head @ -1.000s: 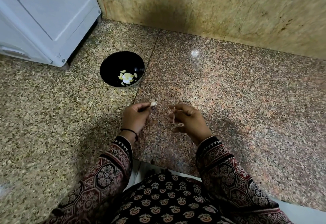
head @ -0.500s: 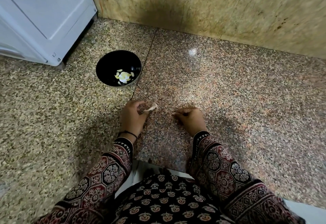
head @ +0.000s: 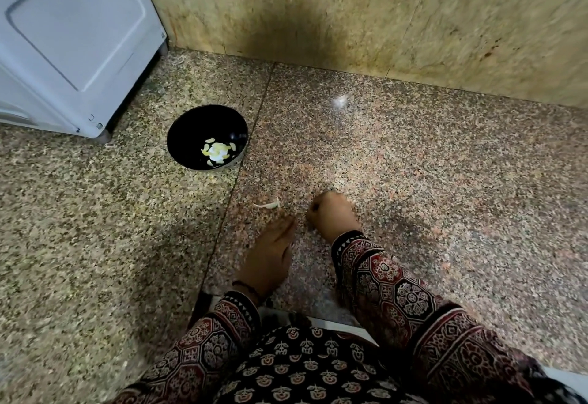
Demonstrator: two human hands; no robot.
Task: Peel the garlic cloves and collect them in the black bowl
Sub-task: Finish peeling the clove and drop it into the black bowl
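Head cam looks down at a speckled floor (head: 445, 181), everything kept within easy reach. The black bowl (head: 187, 139) sits ahead on the left with a small pile of peeled cloves (head: 218, 152) in the bottom. The left hand (head: 270, 254) is flat and holds nothing, fingers straight, just short of a pale garlic scrap (head: 267, 204). The right hand (head: 334, 216) is curled down against the floor, can't tell if there's a clove inside. Probably fishing for the next one.

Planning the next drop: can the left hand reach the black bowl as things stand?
Probably yes: only bare floor lies between the left hand and the black bowl, whose mouth is open upward.
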